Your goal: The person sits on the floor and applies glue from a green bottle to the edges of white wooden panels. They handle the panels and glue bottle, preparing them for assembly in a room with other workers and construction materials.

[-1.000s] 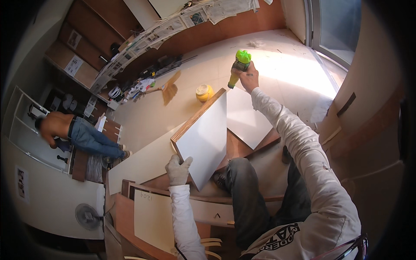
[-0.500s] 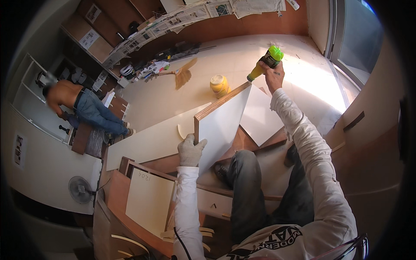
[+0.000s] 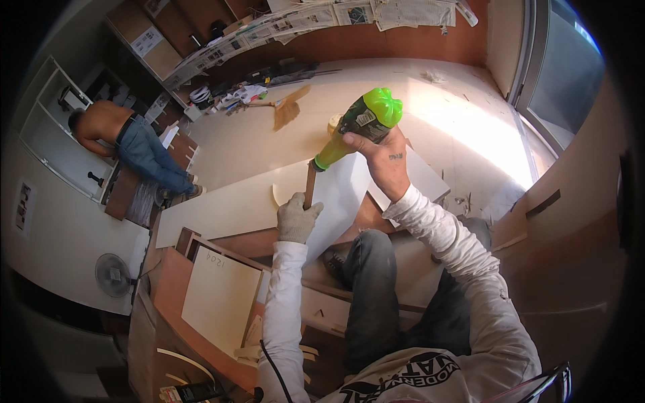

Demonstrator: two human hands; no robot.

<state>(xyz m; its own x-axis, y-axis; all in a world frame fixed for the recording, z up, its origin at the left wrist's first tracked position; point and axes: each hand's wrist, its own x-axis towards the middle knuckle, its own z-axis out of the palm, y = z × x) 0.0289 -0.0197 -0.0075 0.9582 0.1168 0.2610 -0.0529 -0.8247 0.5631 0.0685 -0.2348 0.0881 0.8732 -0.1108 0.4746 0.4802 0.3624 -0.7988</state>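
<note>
My right hand [image 3: 388, 161] is wrapped around a green plastic bottle [image 3: 361, 124], tipped neck down with its bright green base up. The bottle's mouth meets the narrow wooden edge [image 3: 310, 183] of a white panel [image 3: 339, 201], towards the end near my left hand. My left hand [image 3: 296, 218], in a pale knitted glove, grips that panel by its near end, the thumb on the white face. The panel stands on edge, slanting away from me. Whether anything flows from the bottle is too small to tell.
A long pale board [image 3: 215, 205] lies beneath the panel, beside a wooden frame [image 3: 173, 282]. Behind the bottle, a yellow tub [image 3: 332, 123] is mostly hidden. Farther off lies a broom [image 3: 287, 111]. A person [image 3: 144, 154] bends at the left; a fan [image 3: 114, 274] stands nearer.
My right hand has brought the bottle left and nearer, along the panel's edge from its far end to close by my gloved hand. My left hand keeps its hold.
</note>
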